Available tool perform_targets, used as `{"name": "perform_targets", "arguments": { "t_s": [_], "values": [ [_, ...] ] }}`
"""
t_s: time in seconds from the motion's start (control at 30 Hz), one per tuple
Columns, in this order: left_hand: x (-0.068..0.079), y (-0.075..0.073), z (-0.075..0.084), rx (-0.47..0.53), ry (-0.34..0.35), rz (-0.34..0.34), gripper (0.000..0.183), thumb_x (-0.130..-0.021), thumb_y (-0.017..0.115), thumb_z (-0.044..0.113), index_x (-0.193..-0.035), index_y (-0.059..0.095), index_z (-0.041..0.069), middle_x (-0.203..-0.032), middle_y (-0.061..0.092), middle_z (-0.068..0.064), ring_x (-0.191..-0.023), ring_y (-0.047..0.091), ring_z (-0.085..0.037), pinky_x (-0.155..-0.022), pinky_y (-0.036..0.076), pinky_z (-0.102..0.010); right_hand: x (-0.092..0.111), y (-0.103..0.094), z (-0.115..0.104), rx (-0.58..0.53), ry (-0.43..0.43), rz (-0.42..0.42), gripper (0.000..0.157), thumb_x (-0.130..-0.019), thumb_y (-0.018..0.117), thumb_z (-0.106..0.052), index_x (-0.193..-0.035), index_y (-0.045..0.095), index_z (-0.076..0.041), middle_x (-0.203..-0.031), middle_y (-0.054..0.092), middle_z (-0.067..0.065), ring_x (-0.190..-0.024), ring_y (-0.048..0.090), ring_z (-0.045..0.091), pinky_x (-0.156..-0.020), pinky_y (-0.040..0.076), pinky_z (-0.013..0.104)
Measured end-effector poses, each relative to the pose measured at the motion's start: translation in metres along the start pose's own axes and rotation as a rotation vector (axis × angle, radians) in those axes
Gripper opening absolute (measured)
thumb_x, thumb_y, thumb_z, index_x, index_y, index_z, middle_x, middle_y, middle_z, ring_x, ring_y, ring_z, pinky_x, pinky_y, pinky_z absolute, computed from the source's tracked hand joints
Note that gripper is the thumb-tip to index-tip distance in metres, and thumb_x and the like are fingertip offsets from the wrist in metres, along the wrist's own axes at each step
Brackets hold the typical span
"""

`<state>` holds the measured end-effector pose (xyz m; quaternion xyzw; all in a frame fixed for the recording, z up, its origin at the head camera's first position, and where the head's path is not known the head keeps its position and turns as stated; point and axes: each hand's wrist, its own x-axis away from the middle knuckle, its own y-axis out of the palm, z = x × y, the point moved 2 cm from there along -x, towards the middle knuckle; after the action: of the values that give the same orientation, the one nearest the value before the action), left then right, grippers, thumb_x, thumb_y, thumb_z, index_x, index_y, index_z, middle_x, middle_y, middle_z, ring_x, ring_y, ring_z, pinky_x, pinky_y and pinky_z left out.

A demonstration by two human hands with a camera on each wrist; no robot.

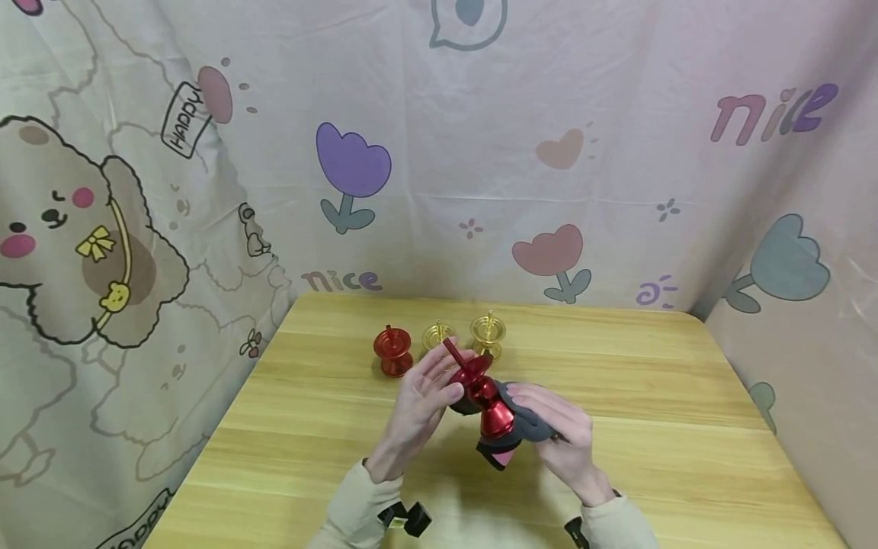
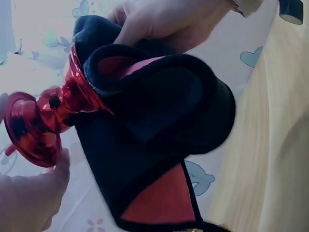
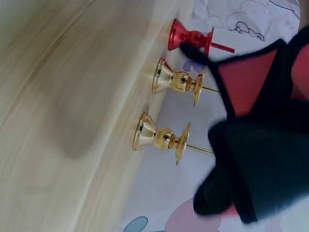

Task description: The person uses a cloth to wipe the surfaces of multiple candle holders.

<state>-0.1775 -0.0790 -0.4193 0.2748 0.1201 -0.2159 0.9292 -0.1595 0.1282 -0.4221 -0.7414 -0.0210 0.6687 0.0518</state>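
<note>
In the head view my left hand [image 1: 420, 400] pinches the dish end of a shiny red candle holder [image 1: 497, 421], its spike tilted up and to the left. Thumb and fingertips of that hand show at the dish rim in the left wrist view. My right hand [image 1: 565, 433] grips a dark grey cloth [image 1: 527, 421] with black edging and pink patches, bunched against the flared base of the holder. Seen from the left wrist, the cloth [image 2: 193, 106] folds over and hides the base's underside. It also fills the right side of the right wrist view.
Behind my hands, a second red candle holder [image 1: 394, 352] stands upright on the wooden table [image 1: 638, 427]. To its right are two gold candle holders [image 1: 488, 333], one partly hidden by my left hand. A printed curtain [image 1: 439, 168] hangs around the table's back and sides.
</note>
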Motion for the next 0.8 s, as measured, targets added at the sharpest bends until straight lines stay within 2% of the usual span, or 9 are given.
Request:
{"name": "perform_targets", "arguments": {
  "t_s": [0.13,0.23,0.37,0.47,0.57,0.63,0.7,0.8],
  "values": [
    [-0.001,0.002,-0.001,-0.011,-0.119,0.035,0.067,-0.094,0.065,0.005,-0.15,0.031,-0.008,-0.135,0.06,-0.006,-0.122,0.063,-0.012,-0.11,0.049,-0.026,-0.005,0.001,-0.004,0.117,-0.095,0.005,0.013,-0.092,0.063,0.005,-0.089,0.072,0.015,-0.094,0.074,0.029,-0.092,0.073,0.035,-0.095,0.06,0.035],
    [-0.001,0.002,0.0,-0.06,-0.221,0.07,0.069,-0.094,0.067,0.01,-0.148,0.032,-0.012,-0.135,0.059,-0.009,-0.117,0.064,-0.009,-0.109,0.049,-0.024,-0.009,0.003,-0.006,0.167,-0.17,-0.016,0.015,-0.093,0.065,0.002,-0.086,0.071,0.014,-0.088,0.073,0.029,-0.083,0.071,0.037,-0.089,0.061,0.036],
    [-0.001,0.0,0.002,-0.162,-0.266,0.103,0.071,-0.091,0.072,0.014,-0.147,0.037,-0.012,-0.13,0.064,-0.008,-0.112,0.067,-0.008,-0.103,0.052,-0.023,-0.012,0.004,-0.007,0.168,-0.202,-0.055,0.016,-0.094,0.066,0.0,-0.086,0.071,0.013,-0.087,0.074,0.027,-0.08,0.07,0.038,-0.086,0.061,0.037],
    [0.0,-0.002,0.004,-0.221,-0.23,0.111,0.073,-0.088,0.075,0.014,-0.149,0.039,-0.005,-0.132,0.066,-0.015,-0.112,0.068,-0.009,-0.099,0.054,-0.024,-0.011,0.002,-0.006,0.137,-0.161,-0.072,0.014,-0.094,0.066,0.0,-0.088,0.073,0.012,-0.091,0.075,0.026,-0.086,0.072,0.037,-0.09,0.061,0.037],
    [0.001,-0.003,0.006,-0.243,-0.155,0.064,0.08,-0.086,0.079,0.014,-0.152,0.037,0.001,-0.139,0.062,-0.02,-0.118,0.066,-0.01,-0.102,0.053,-0.024,-0.008,-0.001,-0.002,0.051,-0.087,-0.074,0.012,-0.092,0.068,0.002,-0.091,0.073,0.012,-0.096,0.075,0.026,-0.094,0.074,0.035,-0.095,0.06,0.036],
    [0.001,-0.005,0.007,-0.229,-0.097,0.009,0.084,-0.084,0.081,0.015,-0.154,0.036,0.003,-0.141,0.062,-0.016,-0.122,0.064,-0.011,-0.104,0.052,-0.024,-0.006,-0.003,0.0,-0.012,-0.042,-0.071,0.011,-0.09,0.068,0.005,-0.094,0.073,0.014,-0.1,0.075,0.027,-0.098,0.073,0.035,-0.097,0.059,0.037],
    [0.001,-0.007,0.006,-0.197,-0.037,-0.063,0.085,-0.085,0.081,0.014,-0.154,0.033,0.001,-0.139,0.064,-0.008,-0.125,0.063,-0.011,-0.107,0.051,-0.024,-0.005,-0.004,0.003,-0.06,-0.002,-0.073,0.012,-0.089,0.067,0.007,-0.096,0.072,0.015,-0.101,0.074,0.027,-0.1,0.073,0.035,-0.098,0.058,0.037],
    [0.0,-0.011,0.004,-0.158,0.017,-0.145,0.084,-0.086,0.077,0.009,-0.154,0.03,-0.004,-0.135,0.067,0.004,-0.126,0.062,-0.012,-0.107,0.05,-0.024,-0.004,-0.004,0.004,-0.095,0.044,-0.081,0.013,-0.09,0.067,0.007,-0.1,0.072,0.014,-0.102,0.075,0.027,-0.102,0.074,0.033,-0.099,0.058,0.035]
  ]
}}
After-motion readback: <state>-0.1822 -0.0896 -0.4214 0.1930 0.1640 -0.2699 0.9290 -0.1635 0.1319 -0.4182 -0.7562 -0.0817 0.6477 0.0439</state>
